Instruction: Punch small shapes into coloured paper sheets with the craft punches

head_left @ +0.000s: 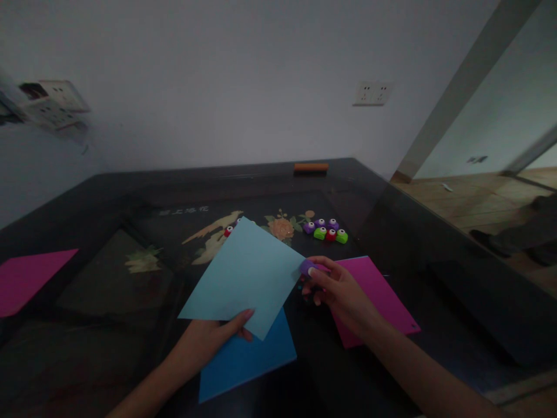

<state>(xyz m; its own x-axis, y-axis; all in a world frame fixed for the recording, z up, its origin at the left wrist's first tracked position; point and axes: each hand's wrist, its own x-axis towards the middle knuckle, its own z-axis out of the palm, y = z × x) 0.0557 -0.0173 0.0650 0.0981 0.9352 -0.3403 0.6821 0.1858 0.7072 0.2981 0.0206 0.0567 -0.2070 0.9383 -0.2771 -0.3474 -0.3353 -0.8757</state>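
A light blue sheet of paper (248,273) is raised at a slant over the table, its lower edge pinched between the thumb and fingers of my left hand (232,330). My right hand (333,281) is closed around a small purple craft punch (307,267), which sits at the sheet's right corner. Whether the corner is inside its slot is hidden. Beneath the light blue sheet, a darker blue sheet (250,366) lies on the table. Pink paper (372,290) lies partly under my right hand, with a small mark or cutout near its lower right corner.
Several purple, green and red punches (331,235) stand grouped on the dark table (243,186); others are partly hidden behind the raised sheet. Another pink sheet (32,278) lies at the left. An orange-brown bar (311,167) rests near the wall.
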